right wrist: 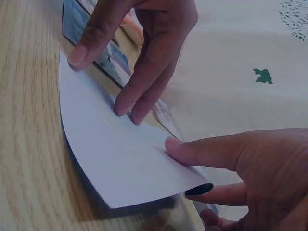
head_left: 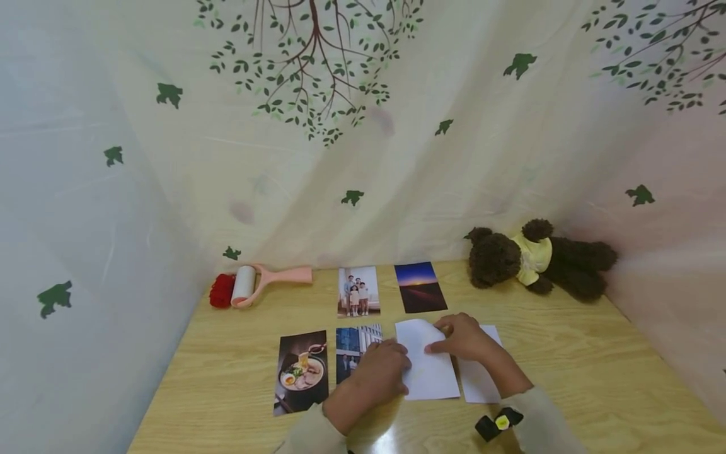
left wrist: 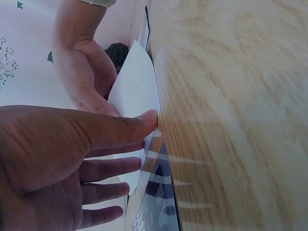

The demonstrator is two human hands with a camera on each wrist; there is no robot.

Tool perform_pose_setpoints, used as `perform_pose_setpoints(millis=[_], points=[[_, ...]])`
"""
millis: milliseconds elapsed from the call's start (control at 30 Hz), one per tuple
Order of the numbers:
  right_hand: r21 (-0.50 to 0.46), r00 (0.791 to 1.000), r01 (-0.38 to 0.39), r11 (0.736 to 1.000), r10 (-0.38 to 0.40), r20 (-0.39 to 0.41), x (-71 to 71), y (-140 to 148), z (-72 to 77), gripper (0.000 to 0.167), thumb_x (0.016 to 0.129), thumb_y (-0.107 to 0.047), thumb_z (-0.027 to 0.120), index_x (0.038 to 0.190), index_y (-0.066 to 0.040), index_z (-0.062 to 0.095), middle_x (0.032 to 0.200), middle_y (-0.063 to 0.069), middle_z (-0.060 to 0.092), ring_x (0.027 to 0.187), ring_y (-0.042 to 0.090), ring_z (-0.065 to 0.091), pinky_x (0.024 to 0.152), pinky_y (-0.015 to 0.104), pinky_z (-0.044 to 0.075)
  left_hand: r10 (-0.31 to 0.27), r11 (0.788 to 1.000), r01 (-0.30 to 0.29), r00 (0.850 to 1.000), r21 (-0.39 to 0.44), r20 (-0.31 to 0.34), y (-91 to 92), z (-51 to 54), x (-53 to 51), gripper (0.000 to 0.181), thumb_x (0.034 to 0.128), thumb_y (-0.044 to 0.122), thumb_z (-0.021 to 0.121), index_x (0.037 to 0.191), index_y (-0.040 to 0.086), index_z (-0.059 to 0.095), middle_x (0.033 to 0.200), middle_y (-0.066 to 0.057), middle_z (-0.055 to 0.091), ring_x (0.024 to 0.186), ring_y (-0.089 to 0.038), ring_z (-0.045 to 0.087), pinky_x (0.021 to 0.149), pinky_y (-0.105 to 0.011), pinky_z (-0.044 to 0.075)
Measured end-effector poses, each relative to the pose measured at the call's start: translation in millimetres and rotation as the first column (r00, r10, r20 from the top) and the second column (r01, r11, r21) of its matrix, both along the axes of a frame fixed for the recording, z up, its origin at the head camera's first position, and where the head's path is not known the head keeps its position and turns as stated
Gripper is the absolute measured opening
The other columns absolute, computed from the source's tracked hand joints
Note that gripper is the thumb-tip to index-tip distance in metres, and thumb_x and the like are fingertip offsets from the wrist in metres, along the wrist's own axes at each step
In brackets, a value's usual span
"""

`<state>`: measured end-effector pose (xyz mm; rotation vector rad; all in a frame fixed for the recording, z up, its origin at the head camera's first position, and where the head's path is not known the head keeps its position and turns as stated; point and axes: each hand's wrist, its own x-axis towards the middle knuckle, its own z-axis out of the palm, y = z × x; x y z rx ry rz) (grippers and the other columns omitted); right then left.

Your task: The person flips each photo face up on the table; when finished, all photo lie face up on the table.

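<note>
A white card [head_left: 430,372] lies on the wooden bench [head_left: 227,384] between a person's hands, its upper right corner bent up so that a bit of dark underside shows. The right hand [head_left: 467,337] pinches that corner, thumb on the white face and a finger beneath. The left hand [head_left: 377,372] is spread, fingers nearly straight, thumb and fingertips touching the card's left edge; it grips nothing.

Just left of the white card is a photo of buildings [head_left: 348,347], partly covered by the left hand, and farther left a photo of a noodle bowl [head_left: 303,347]. Just to the card's right lies a second white sheet [head_left: 479,384], partly under the right forearm. Behind the card are a sunset photo [head_left: 421,287] and, behind and to its left, a family photo [head_left: 358,291]. Far behind-left of it lies a pink-handled roller [head_left: 244,285] beside a fuzzy red object [head_left: 222,291]; behind-right, a brown teddy bear [head_left: 493,260] in a yellow top lies on its side.
</note>
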<state>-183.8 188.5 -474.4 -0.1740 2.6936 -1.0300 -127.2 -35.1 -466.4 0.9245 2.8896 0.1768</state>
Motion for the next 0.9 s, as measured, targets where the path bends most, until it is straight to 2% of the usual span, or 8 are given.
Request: perform_pose_setpoints(millis=[167, 300, 400, 500, 633, 700, 800, 900], points=[[-0.162, 0.998, 0.039, 0.986, -0.031, 0.047, -1.6, 3, 2.6, 0.054, 0.088, -0.022, 0.087, 0.126, 0.001, 0.058, 0.105, 0.018, 0.070, 0.081, 0.022, 0.064, 0.068, 0.036, 0.054, 0.004, 1.000, -0.004, 1.000, 0.004, 0.022, 0.8, 0.7, -0.4, 0.033, 0.0824, 0.037, 0.090, 0.111, 0.023, 0.082, 0.135, 0.005, 0.073, 0.134, -0.018, 0.062, 0.108, -0.043, 0.051], [-0.339, 0.997, 0.038, 0.940, -0.013, 0.077, -1.8, 5, 7.1, 0.042, 0.096, -0.011, 0.076, 0.126, 0.004, 0.051, 0.097, 0.016, 0.069, 0.067, 0.020, 0.062, 0.061, 0.038, 0.056, 0.016, 1.000, -0.016, 0.999, 0.019, 0.041, 1.6, 0.6, -1.4, 0.033, 0.0823, 0.034, 0.090, 0.112, 0.022, 0.081, 0.132, 0.005, 0.073, 0.133, -0.018, 0.062, 0.111, -0.049, 0.048], [-0.407, 0.995, 0.053, 0.912, -0.015, 0.096, -1.2, 6, 10.3, 0.036, 0.099, -0.008, 0.072, 0.126, 0.004, 0.052, 0.095, 0.013, 0.068, 0.063, 0.020, 0.065, 0.059, 0.040, 0.059, 0.048, 0.997, -0.053, 0.996, 0.063, 0.075, 3.5, 1.1, -2.6, 0.035, 0.0824, 0.031, 0.091, 0.114, 0.022, 0.080, 0.130, 0.005, 0.074, 0.133, -0.020, 0.062, 0.116, -0.058, 0.042], [-0.438, 0.994, 0.074, 0.896, -0.033, 0.101, -1.2, 4, 13.3, 0.036, 0.100, -0.009, 0.071, 0.126, 0.004, 0.052, 0.096, 0.013, 0.068, 0.065, 0.021, 0.069, 0.060, 0.041, 0.062, 0.089, 0.982, -0.109, 0.988, 0.151, 0.129, 7.6, 2.2, -5.8, 0.029, 0.0908, 0.030, 0.084, 0.118, 0.020, 0.079, 0.127, 0.003, 0.076, 0.133, -0.024, 0.063, 0.121, -0.066, 0.035], [-0.489, 0.992, 0.111, 0.865, -0.066, 0.109, -1.9, 1, 16.3, 0.036, 0.100, -0.009, 0.071, 0.128, 0.003, 0.051, 0.101, 0.011, 0.066, 0.071, 0.021, 0.071, 0.063, 0.041, 0.063, 0.101, 0.949, -0.146, 0.980, 0.280, 0.170, 15.8, 0.4, -13.5, 0.030, 0.1075, 0.037, 0.060, 0.117, 0.015, 0.078, 0.115, 0.002, 0.080, 0.118, -0.023, 0.071, 0.120, -0.067, 0.036], [-0.518, 0.991, 0.125, 0.846, -0.081, 0.106, -1.2, 0, 18.0, 0.038, 0.101, -0.010, 0.070, 0.131, 0.004, 0.050, 0.101, 0.008, 0.066, 0.074, 0.020, 0.071, 0.065, 0.041, 0.063, 0.096, 0.926, -0.158, 0.977, 0.342, 0.190, 19.5, -1.7, -17.4, 0.041, 0.1109, 0.044, 0.050, 0.117, 0.014, 0.078, 0.109, 0.001, 0.081, 0.105, -0.018, 0.074, 0.115, -0.057, 0.046], [-0.565, 0.990, 0.139, 0.813, -0.097, 0.104, 1.3, -3, 21.6, 0.044, 0.102, -0.012, 0.070, 0.137, 0.004, 0.048, 0.101, 0.006, 0.068, 0.078, 0.019, 0.071, 0.067, 0.040, 0.064, 0.084, 0.882, -0.197, 0.960, 0.429, 0.266, 21.6, -1.3, -20.0, 0.054, 0.1106, 0.055, 0.044, 0.118, 0.011, 0.075, 0.107, -0.001, 0.081, 0.092, -0.014, 0.075, 0.091, -0.037, 0.058], [-0.592, 0.991, 0.130, 0.796, -0.089, 0.099, 3.9, -6, 24.3, 0.051, 0.103, -0.015, 0.069, 0.143, 0.005, 0.046, 0.103, 0.006, 0.069, 0.081, 0.018, 0.070, 0.068, 0.036, 0.063, 0.087, 0.838, -0.259, 0.932, 0.480, 0.351, 21.8, 2.6, -19.8, 0.060, 0.1068, 0.063, 0.046, 0.119, 0.011, 0.074, 0.109, -0.003, 0.081, 0.085, -0.011, 0.073, 0.070, -0.026, 0.055]])
